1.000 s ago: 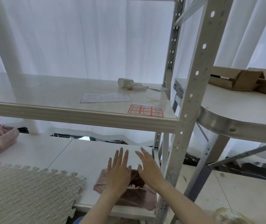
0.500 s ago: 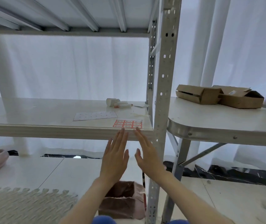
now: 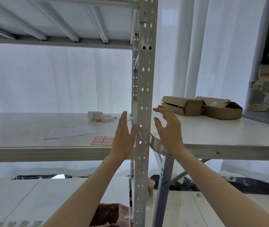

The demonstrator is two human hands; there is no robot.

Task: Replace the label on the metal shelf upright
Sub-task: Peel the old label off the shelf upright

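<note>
Our left hand (image 3: pixel 123 138) and right hand (image 3: pixel 169 128) are both open and empty, one on each side of the metal upright (image 3: pixel 142 112). We see no old label on it. The red label sheet (image 3: pixel 103 140) lies on the shelf (image 3: pixel 32 128) behind our left hand; reaching carelessly could wrinkle it.

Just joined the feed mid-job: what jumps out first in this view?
The perforated metal upright runs floor to top through the centre, with the left hand and right hand raised open and empty on either side of it. Just left of the left hand, a sheet of red-bordered labels lies on the middle shelf near its front edge. At right, two brown cardboard boxes sit on a white table.
</note>
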